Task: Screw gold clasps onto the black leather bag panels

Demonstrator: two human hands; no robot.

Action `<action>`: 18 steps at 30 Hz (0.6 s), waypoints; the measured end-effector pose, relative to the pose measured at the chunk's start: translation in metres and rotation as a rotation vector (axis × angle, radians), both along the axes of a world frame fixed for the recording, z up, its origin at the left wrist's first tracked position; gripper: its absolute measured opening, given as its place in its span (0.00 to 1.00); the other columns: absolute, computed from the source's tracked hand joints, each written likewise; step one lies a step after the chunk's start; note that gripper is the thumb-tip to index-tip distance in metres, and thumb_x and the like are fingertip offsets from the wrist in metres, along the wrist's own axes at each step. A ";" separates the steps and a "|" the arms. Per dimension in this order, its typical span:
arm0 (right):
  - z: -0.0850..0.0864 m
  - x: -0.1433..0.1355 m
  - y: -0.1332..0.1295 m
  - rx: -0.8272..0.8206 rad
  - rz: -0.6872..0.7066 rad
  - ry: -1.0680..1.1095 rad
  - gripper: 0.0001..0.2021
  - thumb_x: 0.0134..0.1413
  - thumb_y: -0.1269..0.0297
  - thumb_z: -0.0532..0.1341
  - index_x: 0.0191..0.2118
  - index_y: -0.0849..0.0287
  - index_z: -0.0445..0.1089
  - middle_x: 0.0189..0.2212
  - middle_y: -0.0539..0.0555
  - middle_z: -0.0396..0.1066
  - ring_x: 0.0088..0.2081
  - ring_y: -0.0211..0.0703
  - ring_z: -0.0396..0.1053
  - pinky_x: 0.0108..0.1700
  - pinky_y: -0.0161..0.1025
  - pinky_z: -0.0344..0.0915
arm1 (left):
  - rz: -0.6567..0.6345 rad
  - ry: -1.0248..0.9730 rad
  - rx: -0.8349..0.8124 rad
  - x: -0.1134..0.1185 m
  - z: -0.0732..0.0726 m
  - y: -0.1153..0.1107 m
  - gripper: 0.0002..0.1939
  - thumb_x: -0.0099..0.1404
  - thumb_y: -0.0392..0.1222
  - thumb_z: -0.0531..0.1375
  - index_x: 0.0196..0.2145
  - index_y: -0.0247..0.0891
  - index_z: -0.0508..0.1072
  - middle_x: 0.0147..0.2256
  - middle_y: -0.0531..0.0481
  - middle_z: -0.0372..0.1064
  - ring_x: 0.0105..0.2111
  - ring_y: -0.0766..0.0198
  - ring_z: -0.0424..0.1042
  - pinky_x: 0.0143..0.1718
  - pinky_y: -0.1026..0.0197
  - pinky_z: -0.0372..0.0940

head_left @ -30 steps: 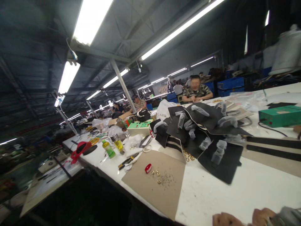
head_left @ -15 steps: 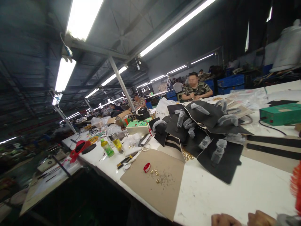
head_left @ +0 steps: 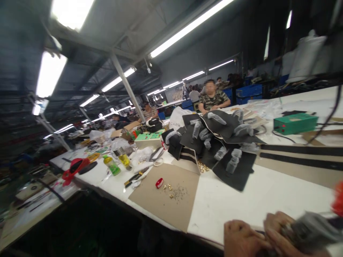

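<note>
My left hand [head_left: 241, 238] is at the lower right, by the front edge of the white table, its fingers curled closed. Close beside it, my right hand [head_left: 280, 232] is also closed, fingers bent. A thin dark piece shows between the two hands; its kind is hidden by the fingers and the frame edge. Against my right hand lies a blurred grey, plastic-looking thing [head_left: 313, 228], and a fuzzy red thing [head_left: 338, 200] shows above it at the right edge. The nearest flat pieces are black panels with plastic-wrapped handles [head_left: 233, 171], heaped beyond my hands.
A tan board [head_left: 166, 210] carries a red ring-shaped item [head_left: 159, 183], gold metal bits [head_left: 170, 186] and grey crumbs. Pliers [head_left: 136, 177], bottles [head_left: 112, 166] and a green-topped control box [head_left: 150, 138] stand left. A green box [head_left: 296, 123] is right. Across the table sits a person [head_left: 213, 98].
The view has shifted right and down, so the table things appear further left. Both hands have come higher into view, and more of the grey thing beside my right hand shows.
</note>
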State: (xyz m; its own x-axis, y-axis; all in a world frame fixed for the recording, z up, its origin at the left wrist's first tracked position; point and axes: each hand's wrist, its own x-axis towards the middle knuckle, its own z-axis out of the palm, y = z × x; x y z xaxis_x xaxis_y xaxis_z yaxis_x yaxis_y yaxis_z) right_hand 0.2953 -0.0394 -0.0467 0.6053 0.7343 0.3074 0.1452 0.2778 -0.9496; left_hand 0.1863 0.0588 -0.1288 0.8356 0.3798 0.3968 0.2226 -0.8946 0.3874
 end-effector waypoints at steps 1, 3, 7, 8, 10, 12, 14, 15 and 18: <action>0.005 0.003 -0.003 -0.027 -0.012 0.006 0.23 0.53 0.46 0.72 0.23 0.54 0.62 0.19 0.49 0.61 0.21 0.41 0.62 0.23 0.37 0.65 | -0.002 -0.067 -0.093 -0.006 0.012 -0.008 0.19 0.46 0.52 0.80 0.35 0.51 0.82 0.33 0.56 0.83 0.37 0.55 0.78 0.43 0.48 0.67; 0.010 0.007 -0.004 -0.015 0.003 0.033 0.23 0.58 0.46 0.70 0.25 0.55 0.62 0.20 0.48 0.60 0.23 0.38 0.61 0.25 0.36 0.63 | 0.006 -0.094 -0.234 -0.015 0.037 -0.015 0.21 0.50 0.42 0.79 0.41 0.51 0.81 0.41 0.57 0.83 0.45 0.55 0.77 0.50 0.47 0.66; 0.003 0.019 0.006 0.064 0.058 0.162 0.22 0.59 0.45 0.69 0.30 0.55 0.63 0.20 0.46 0.62 0.22 0.37 0.60 0.25 0.35 0.61 | -0.025 -0.039 -0.294 -0.012 0.058 -0.001 0.20 0.54 0.41 0.78 0.44 0.48 0.80 0.45 0.55 0.82 0.52 0.50 0.73 0.55 0.43 0.61; 0.000 0.021 0.008 0.069 0.046 0.174 0.22 0.59 0.45 0.70 0.30 0.55 0.63 0.20 0.46 0.62 0.21 0.37 0.60 0.25 0.35 0.61 | -0.035 -0.032 -0.293 -0.010 0.058 0.001 0.19 0.55 0.42 0.78 0.44 0.48 0.80 0.45 0.54 0.81 0.52 0.50 0.73 0.55 0.43 0.61; -0.002 0.022 0.008 0.079 0.022 0.181 0.21 0.60 0.45 0.70 0.31 0.55 0.63 0.19 0.45 0.61 0.21 0.37 0.60 0.25 0.36 0.61 | -0.045 -0.032 -0.278 -0.008 0.055 0.002 0.19 0.56 0.43 0.77 0.44 0.48 0.80 0.46 0.54 0.81 0.52 0.50 0.73 0.55 0.43 0.61; -0.001 0.021 0.007 0.090 0.027 0.178 0.21 0.60 0.47 0.70 0.31 0.55 0.63 0.20 0.45 0.61 0.21 0.37 0.61 0.25 0.36 0.61 | -0.043 -0.034 -0.259 -0.009 0.052 0.000 0.18 0.57 0.45 0.76 0.45 0.48 0.80 0.47 0.53 0.81 0.52 0.50 0.73 0.55 0.44 0.62; 0.000 0.020 0.006 0.094 0.032 0.169 0.19 0.60 0.49 0.71 0.31 0.55 0.63 0.21 0.45 0.63 0.22 0.37 0.61 0.25 0.36 0.61 | -0.036 -0.027 -0.249 -0.009 0.049 -0.001 0.17 0.58 0.46 0.76 0.45 0.48 0.81 0.48 0.52 0.80 0.53 0.50 0.73 0.55 0.44 0.61; 0.000 0.020 0.006 0.093 0.032 0.164 0.19 0.60 0.50 0.71 0.31 0.55 0.63 0.22 0.46 0.63 0.22 0.37 0.61 0.26 0.36 0.61 | -0.034 -0.022 -0.249 -0.009 0.048 -0.001 0.17 0.58 0.47 0.76 0.45 0.48 0.81 0.49 0.52 0.80 0.53 0.50 0.73 0.55 0.44 0.61; -0.002 0.020 0.005 0.084 0.037 0.143 0.18 0.61 0.52 0.70 0.32 0.55 0.64 0.23 0.46 0.64 0.23 0.37 0.61 0.26 0.36 0.62 | -0.035 -0.013 -0.260 -0.008 0.047 0.001 0.17 0.59 0.47 0.76 0.45 0.49 0.81 0.48 0.52 0.80 0.53 0.49 0.73 0.55 0.44 0.61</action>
State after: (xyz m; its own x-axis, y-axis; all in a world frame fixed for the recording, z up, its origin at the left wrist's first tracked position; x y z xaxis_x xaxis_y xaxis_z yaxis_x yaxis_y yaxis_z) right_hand 0.3156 -0.0343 -0.0484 0.6201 0.7323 0.2813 -0.0018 0.3599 -0.9330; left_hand 0.1782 0.0602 -0.0814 0.8455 0.4414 0.3006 0.1867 -0.7717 0.6080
